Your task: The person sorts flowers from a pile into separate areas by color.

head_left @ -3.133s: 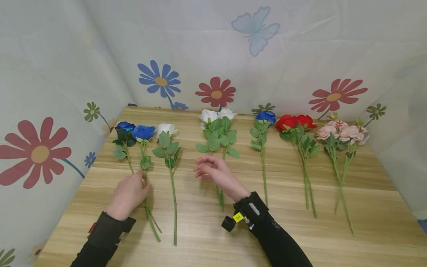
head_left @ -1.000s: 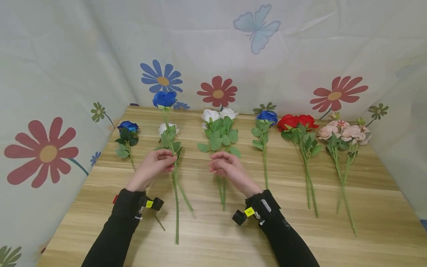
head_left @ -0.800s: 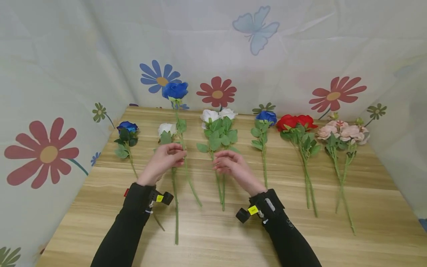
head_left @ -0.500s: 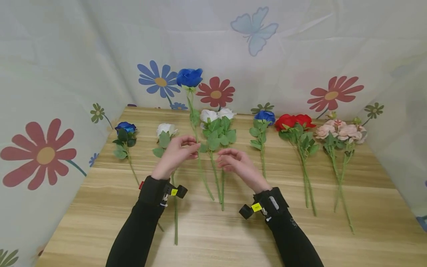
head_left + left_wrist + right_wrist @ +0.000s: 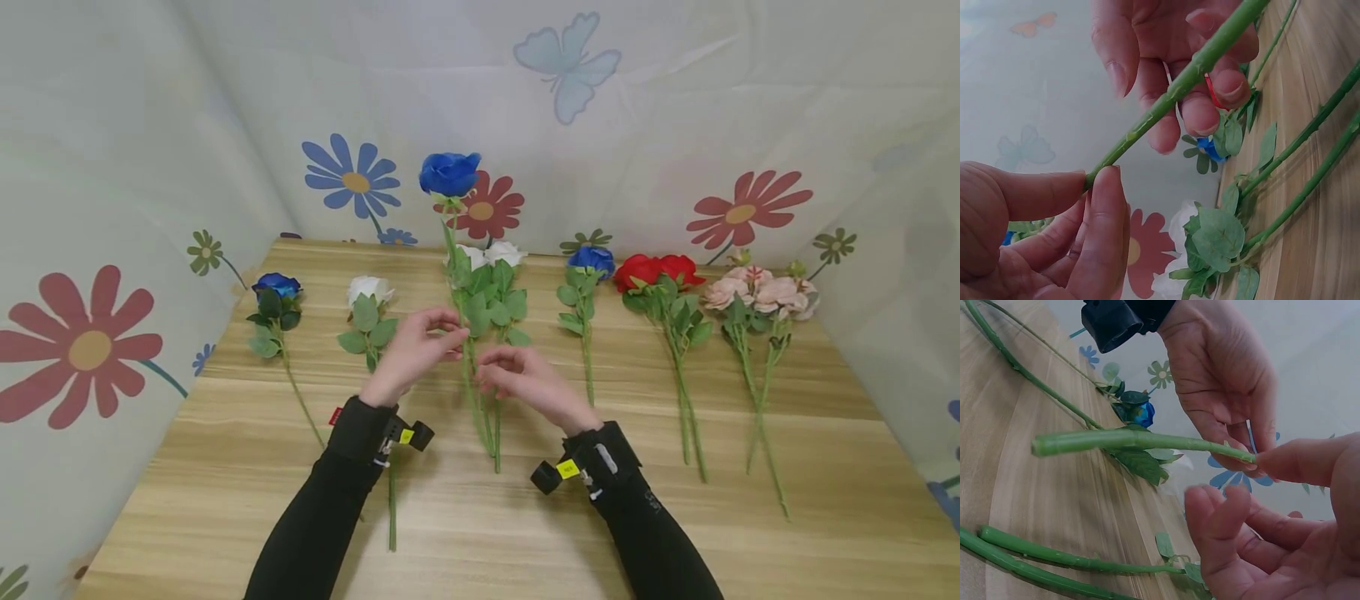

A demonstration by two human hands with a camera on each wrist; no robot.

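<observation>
My left hand (image 5: 420, 348) pinches the green stem of a blue rose (image 5: 450, 174) between thumb and fingertips, holding it raised with its head up. In the left wrist view the stem (image 5: 1169, 97) slants up from the pinch across the right hand (image 5: 1147, 37). My right hand (image 5: 528, 382) hovers just right of that stem, fingers loosely bent and spread, gripping nothing; in the right wrist view its thumb (image 5: 1304, 459) overlaps the stem near the left fingertips. Behind, two white roses (image 5: 506, 252) lie side by side, partly covered by the raised rose.
On the wooden table (image 5: 480, 533), left of the hands, lie another blue rose (image 5: 277, 286) and a single white rose (image 5: 370, 291). To the right are a blue rose (image 5: 592, 261), red roses (image 5: 660, 271) and pink flowers (image 5: 765, 292). A flower-printed curtain (image 5: 645, 150) rises behind.
My left hand has picked the blue rose up from the left and carried it rightward to the two white roses. My right hand has shifted slightly right and stays empty.
</observation>
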